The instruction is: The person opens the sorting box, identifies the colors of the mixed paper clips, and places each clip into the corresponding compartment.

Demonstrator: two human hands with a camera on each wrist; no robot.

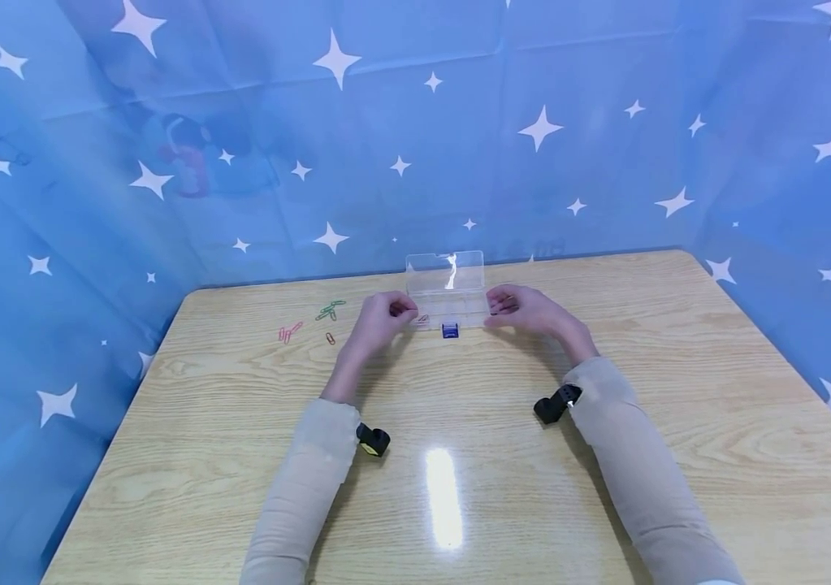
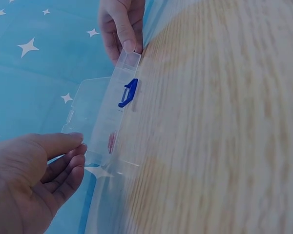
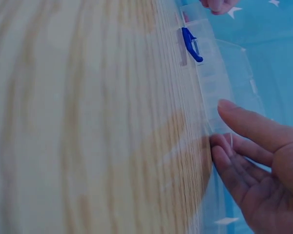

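Observation:
A clear plastic compartment box (image 1: 452, 305) lies at the table's far side, its transparent lid (image 1: 433, 272) raised behind it. A blue latch (image 1: 450, 331) sticks out at the front middle. Red paper clips (image 2: 111, 143) lie in the box's left end compartment. At that left end is my left hand (image 1: 383, 318), its fingers loosely bent and the thumb tip by the corner. Across from it, my right hand (image 1: 528, 310) has fingertips right at the right end, with the thumb (image 3: 239, 114) spread apart from them over the box edge.
To the left of the box lie green paper clips (image 1: 329, 309), pink paper clips (image 1: 287, 333) and a single red paper clip (image 1: 331, 338). A blue star-patterned cloth (image 1: 386, 122) hangs behind the wooden table (image 1: 240, 455). Each sleeve carries a small black wrist camera (image 1: 374, 439).

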